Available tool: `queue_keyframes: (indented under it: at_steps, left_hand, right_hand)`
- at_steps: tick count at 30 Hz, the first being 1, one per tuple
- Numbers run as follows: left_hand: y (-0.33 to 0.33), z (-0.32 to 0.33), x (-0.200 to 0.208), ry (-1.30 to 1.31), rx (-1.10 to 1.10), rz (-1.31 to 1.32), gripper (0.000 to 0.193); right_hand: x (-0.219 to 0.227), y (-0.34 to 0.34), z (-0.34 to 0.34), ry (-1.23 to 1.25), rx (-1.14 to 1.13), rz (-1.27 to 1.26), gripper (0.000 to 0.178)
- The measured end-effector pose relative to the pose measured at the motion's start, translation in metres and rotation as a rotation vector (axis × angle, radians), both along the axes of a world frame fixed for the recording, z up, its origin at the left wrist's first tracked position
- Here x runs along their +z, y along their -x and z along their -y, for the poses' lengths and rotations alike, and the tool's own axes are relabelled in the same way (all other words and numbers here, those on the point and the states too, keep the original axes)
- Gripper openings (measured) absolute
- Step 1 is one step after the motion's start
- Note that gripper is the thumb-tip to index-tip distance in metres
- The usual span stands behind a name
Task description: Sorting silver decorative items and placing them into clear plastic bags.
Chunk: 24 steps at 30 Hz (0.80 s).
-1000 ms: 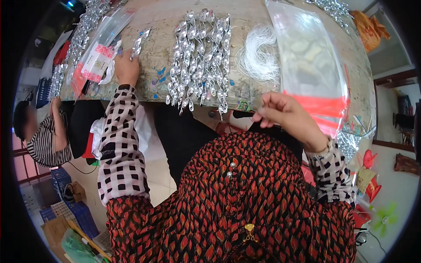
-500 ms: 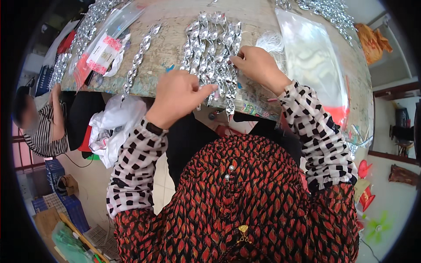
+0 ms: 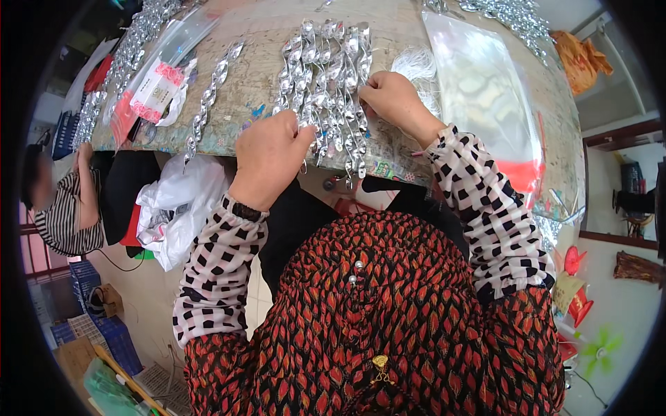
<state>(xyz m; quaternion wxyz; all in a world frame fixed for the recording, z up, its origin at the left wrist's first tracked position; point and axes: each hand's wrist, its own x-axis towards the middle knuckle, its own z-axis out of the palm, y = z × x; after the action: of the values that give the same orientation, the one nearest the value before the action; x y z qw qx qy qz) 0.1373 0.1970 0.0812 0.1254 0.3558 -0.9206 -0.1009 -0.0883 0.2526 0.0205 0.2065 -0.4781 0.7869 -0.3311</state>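
Observation:
Several silver twisted foil strands [image 3: 331, 90] lie side by side on the worktable, their lower ends hanging over its near edge. At their left side my left hand [image 3: 269, 154] is closed, with thumb and curled fingers at the outermost strand. My right hand [image 3: 397, 104] pinches at the upper right side of the bunch, its fingertips against the rightmost strand. My fingers partly hide what each hand grips. A single silver strand [image 3: 211, 93] lies apart, left of my left hand. Beside my right hand sits a bundle of white string [image 3: 415, 64].
Clear plastic bags [image 3: 485, 97] with a red edge lie to the right. More plastic sleeves and a pink-and-white packet [image 3: 156, 92] are at the left. Silver heaps [image 3: 510, 17] stand farther back. A white bag [image 3: 173, 215] hangs below the table edge; another person [image 3: 73, 208] sits at far left.
My left hand has shifted slightly left across the strands, and its thumb has drawn in toward the fingers. My right hand stays at the right side. The whole view has shifted a little.

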Motion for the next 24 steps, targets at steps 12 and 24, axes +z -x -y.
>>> queue_keyframes:
  at_steps: [12,24]
  left_hand:
    - [-0.009,0.014,-0.001,0.452,0.056,0.072,0.02]
    - [-0.022,-0.002,0.003,0.122,0.079,-0.204,0.03]
  right_hand:
    - [-0.004,0.006,0.01,-0.112,0.033,0.163,0.024]
    - [0.001,-0.001,-0.006,0.107,0.072,-0.108,0.032]
